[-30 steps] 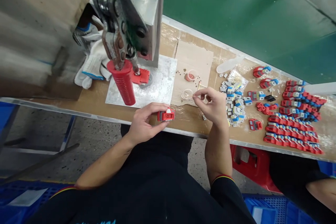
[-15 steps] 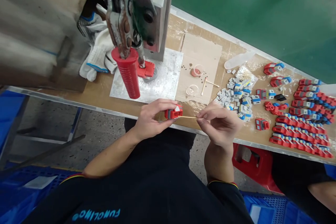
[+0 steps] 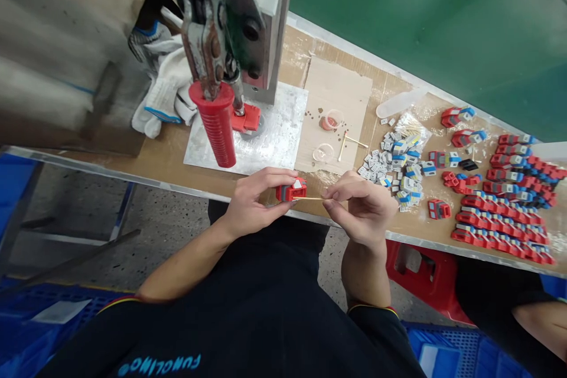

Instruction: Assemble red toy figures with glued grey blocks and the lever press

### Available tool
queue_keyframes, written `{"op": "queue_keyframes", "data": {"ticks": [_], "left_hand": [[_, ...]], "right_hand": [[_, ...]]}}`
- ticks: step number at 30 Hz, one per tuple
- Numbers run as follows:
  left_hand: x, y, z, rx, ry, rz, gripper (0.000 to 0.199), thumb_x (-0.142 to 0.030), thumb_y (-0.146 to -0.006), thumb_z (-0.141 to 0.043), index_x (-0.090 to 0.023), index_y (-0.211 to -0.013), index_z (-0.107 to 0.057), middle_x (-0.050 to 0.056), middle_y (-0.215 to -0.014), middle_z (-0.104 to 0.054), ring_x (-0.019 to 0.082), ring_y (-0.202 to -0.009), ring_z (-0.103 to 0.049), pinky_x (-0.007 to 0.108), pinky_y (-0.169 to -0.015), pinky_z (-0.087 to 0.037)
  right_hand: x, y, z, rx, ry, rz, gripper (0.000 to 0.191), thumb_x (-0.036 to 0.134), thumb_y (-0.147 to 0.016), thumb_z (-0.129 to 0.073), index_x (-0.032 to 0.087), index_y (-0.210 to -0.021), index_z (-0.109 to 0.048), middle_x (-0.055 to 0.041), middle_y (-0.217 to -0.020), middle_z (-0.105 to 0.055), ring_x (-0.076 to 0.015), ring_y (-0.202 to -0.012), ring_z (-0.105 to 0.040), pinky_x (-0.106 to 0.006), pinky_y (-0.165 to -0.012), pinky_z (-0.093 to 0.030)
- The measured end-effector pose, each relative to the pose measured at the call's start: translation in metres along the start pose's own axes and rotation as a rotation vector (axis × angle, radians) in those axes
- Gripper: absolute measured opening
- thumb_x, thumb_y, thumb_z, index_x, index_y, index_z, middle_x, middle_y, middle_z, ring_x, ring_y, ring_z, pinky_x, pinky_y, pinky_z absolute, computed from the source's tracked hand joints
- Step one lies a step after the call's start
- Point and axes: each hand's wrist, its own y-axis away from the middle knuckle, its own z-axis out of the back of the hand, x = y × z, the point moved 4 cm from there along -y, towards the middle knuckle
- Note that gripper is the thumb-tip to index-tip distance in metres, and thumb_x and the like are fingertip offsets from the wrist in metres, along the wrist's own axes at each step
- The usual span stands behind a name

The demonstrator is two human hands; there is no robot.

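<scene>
My left hand grips a small red and grey toy vehicle part between thumb and fingers, above the table's front edge. A thin cotton swab is pinched between thumb and forefinger of my right hand. Its far tip reaches the right side of the red part; whether it goes inside is too small to tell. Behind my hands, a small cup with reddish contents and a clear round lid lie on a piece of cardboard, beside two swabs.
A lever press with a red handle stands at left over a metal plate, near white gloves. Small grey and blue parts are heaped at right. Beyond are rows of red toy parts. Another person's arm shows lower right.
My right hand has shifted slightly left, bringing the swab closer into the red part. My left hand holds the part almost still. The view has moved slightly.
</scene>
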Motion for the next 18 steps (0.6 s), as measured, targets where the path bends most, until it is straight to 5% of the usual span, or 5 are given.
{"op": "queue_keyframes", "data": {"ticks": [12,18], "left_hand": [[-0.002,-0.001,0.001,-0.011,-0.003,0.008,0.032,-0.011,-0.088,-0.084,-0.022,-0.116,-0.075,0.009,-0.114,-0.084,0.022,-0.105,-0.083,0.034,-0.095,-0.069],[-0.001,-0.001,0.004,-0.021,-0.058,0.008,0.030,-0.013,-0.087,-0.085,-0.022,-0.114,-0.076,0.008,-0.110,-0.083,0.020,-0.100,-0.082,0.031,-0.091,-0.069]], "right_hand": [[-0.003,0.006,0.011,0.001,0.047,-0.037,0.020,0.007,-0.088,-0.076,0.026,-0.089,-0.071,0.0001,-0.080,-0.081,-0.0159,-0.065,-0.072,-0.031,-0.056,-0.051],[-0.012,0.001,0.039,-0.194,0.215,-0.006,0.016,0.012,-0.088,-0.077,0.026,-0.086,-0.070,0.0017,-0.074,-0.076,-0.0151,-0.062,-0.067,-0.030,-0.054,-0.048]]}}
